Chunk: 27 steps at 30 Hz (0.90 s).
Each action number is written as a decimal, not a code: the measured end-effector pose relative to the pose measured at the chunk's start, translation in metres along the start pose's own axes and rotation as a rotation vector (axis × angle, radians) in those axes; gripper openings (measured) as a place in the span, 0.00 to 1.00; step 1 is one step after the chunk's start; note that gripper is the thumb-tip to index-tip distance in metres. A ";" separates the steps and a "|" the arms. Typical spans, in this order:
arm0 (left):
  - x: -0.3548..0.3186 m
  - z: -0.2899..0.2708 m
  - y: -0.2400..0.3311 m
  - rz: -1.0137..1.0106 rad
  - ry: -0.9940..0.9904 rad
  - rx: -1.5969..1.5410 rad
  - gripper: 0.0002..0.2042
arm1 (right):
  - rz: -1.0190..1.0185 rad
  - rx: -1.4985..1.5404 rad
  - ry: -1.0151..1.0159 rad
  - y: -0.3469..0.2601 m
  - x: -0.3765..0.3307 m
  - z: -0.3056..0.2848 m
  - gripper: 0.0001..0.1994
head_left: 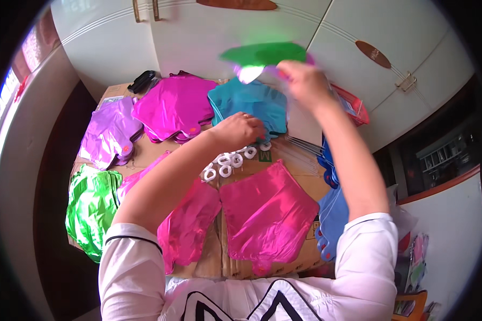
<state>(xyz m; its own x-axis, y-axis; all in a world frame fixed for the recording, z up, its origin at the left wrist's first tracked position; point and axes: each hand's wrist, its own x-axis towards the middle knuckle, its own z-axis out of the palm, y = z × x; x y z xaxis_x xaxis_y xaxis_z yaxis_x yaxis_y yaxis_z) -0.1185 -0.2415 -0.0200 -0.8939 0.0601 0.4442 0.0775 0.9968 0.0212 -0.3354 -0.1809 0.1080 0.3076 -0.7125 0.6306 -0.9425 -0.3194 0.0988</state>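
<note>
My right hand point(301, 80) is raised over the far side of the table and grips a flat green foil balloon point(265, 54), held up against the white cupboard doors. My left hand point(240, 130) reaches down with fingers curled onto the near edge of a teal foil balloon stack point(249, 101); whether it grips a sheet I cannot tell. Just below that hand lie several small white plastic rings point(227, 159) on the cardboard point(289, 160).
Flat foil balloon stacks cover the cardboard: magenta point(174, 104), lilac point(110, 131), green point(91, 206), two pink point(268, 214), point(190, 222), blue point(332, 211) at the right edge. A red basket point(353, 104) sits far right, a black object point(143, 80) far left. White cupboards stand behind.
</note>
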 end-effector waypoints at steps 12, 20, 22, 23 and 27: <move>0.005 0.011 0.003 -0.250 0.066 -0.298 0.10 | 0.574 0.508 0.087 0.008 -0.049 0.053 0.12; 0.019 -0.005 -0.009 -0.674 -0.101 -0.729 0.08 | 0.466 0.537 0.035 0.005 -0.046 0.037 0.10; 0.023 -0.009 -0.007 -0.771 -0.145 -0.750 0.09 | 0.390 0.528 -0.010 0.002 -0.055 0.041 0.09; 0.023 -0.004 -0.008 -0.760 -0.088 -0.732 0.09 | 0.345 0.529 -0.045 0.000 -0.061 0.044 0.07; 0.020 0.001 -0.008 -0.774 0.047 -0.598 0.10 | 0.234 0.570 -0.178 -0.017 -0.073 0.049 0.06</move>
<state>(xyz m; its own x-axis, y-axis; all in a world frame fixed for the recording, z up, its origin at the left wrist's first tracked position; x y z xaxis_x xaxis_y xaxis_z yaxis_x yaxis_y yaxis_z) -0.1373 -0.2482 -0.0123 -0.7746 -0.6140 0.1514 -0.3000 0.5676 0.7667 -0.3350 -0.1540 0.0223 0.1651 -0.8811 0.4431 -0.7851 -0.3893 -0.4817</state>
